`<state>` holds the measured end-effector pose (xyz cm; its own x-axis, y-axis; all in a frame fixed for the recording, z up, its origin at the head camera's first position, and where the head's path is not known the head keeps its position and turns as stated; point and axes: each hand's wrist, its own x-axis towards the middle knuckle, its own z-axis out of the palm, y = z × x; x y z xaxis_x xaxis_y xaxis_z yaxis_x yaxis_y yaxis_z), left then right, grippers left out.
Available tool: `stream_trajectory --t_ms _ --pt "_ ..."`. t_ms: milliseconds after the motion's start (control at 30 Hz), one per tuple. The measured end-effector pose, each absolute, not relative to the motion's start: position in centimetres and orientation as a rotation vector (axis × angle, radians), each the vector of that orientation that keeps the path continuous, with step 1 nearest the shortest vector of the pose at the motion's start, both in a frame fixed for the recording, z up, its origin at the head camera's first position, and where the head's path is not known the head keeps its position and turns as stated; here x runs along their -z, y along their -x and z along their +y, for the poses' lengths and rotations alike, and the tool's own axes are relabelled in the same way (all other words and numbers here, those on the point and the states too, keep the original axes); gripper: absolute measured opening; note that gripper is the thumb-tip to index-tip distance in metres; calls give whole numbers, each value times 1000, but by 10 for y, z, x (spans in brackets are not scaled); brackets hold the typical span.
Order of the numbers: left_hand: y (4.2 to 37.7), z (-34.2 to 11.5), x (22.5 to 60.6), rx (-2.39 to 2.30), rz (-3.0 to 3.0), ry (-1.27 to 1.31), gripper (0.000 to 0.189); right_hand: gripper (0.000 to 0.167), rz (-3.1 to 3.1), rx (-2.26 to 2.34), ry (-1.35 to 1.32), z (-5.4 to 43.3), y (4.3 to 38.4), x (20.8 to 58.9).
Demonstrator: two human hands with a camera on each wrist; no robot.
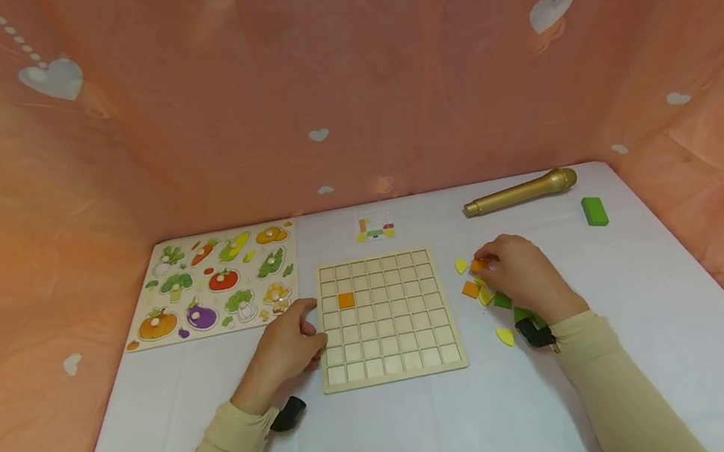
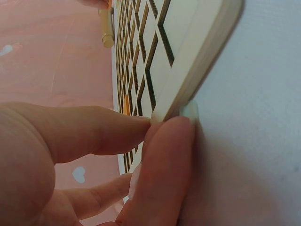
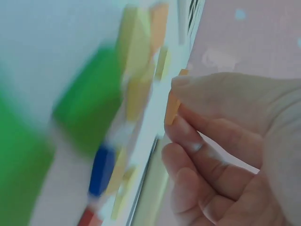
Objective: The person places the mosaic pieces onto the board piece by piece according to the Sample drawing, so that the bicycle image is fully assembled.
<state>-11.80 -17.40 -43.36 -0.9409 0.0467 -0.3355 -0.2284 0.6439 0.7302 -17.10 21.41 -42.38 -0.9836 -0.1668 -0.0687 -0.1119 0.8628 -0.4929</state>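
Note:
A pale wooden grid board (image 1: 395,382) lies flat at the middle of the table. One orange square tile (image 1: 346,300) sits in a cell near its upper left. My left hand (image 1: 287,347) holds the board's left edge; in the left wrist view the thumb (image 2: 103,129) and a finger meet at the rim. To the right of the board, my right hand (image 1: 522,274) pinches another orange tile (image 3: 172,109) between thumb and fingers. Under and around that hand lie yellow pieces (image 1: 505,336), green pieces (image 1: 502,301) and an orange tile (image 1: 470,289), partly hidden by it.
A vegetable puzzle board (image 1: 215,327) lies at the back left. Behind the grid board is a small pattern card (image 1: 374,225). A gold microphone (image 1: 521,193) and a green block (image 1: 594,212) lie at the back right. Orange curtain (image 1: 343,70) encloses the table's back and sides.

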Motion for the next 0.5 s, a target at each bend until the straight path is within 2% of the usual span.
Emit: stream_trajectory --t_ms 500 --pt "118 -175 435 -1211 2548 127 67 19 2902 691 644 108 171 429"
